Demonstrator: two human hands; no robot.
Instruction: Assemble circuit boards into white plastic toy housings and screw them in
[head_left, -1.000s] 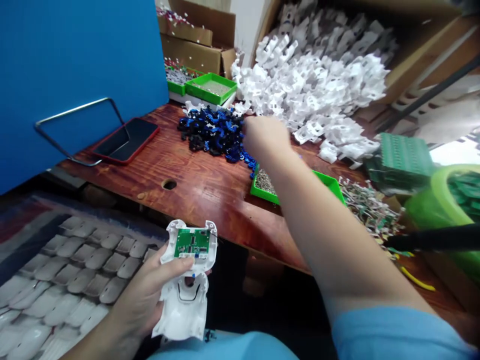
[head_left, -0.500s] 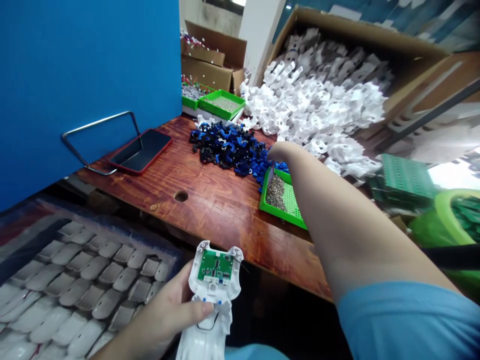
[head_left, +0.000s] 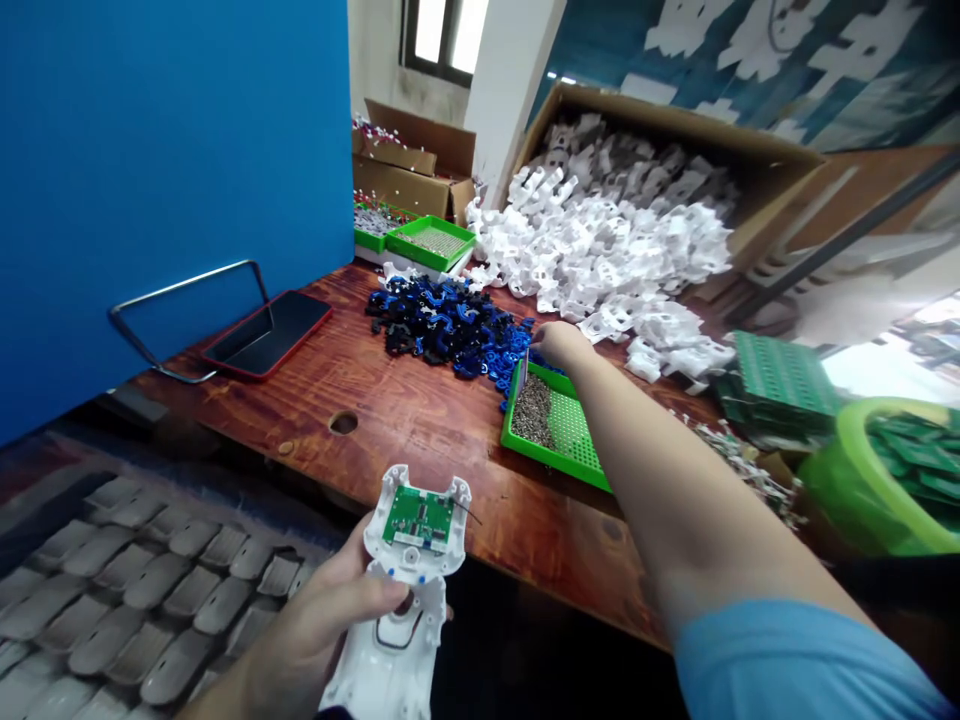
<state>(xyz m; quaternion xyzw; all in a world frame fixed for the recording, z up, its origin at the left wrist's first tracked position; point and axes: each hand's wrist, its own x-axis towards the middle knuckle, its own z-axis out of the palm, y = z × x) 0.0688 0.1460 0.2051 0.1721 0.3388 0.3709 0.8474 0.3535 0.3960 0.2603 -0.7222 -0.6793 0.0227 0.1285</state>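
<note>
My left hand (head_left: 337, 600) is closed around a white plastic housing (head_left: 394, 650), thumb pressed on its inner side. Set into the housing's upper end is a green circuit board (head_left: 418, 518), and a thin dark wire sticks out at its right. My right arm stretches forward over the table. At its end, my right hand (head_left: 564, 347) is bent down at the far side of a green tray (head_left: 555, 460), beside a heap of blue and black plastic parts (head_left: 450, 320). Its fingers are mostly hidden. Small metal screws (head_left: 534, 408) fill the tray's left part.
White plastic parts (head_left: 615, 240) spill from a large cardboard box (head_left: 772, 145) at the back. A phone (head_left: 266, 333) and a bent metal bar (head_left: 187, 280) are at left. Stacked circuit boards (head_left: 784, 370) and a green bucket (head_left: 840, 490) stand right. White shells (head_left: 157, 580) lie lower left.
The view has tilted up, so the table sits lower in the picture. My right hand stays by the green tray's far side; my left hand still holds the housing.
</note>
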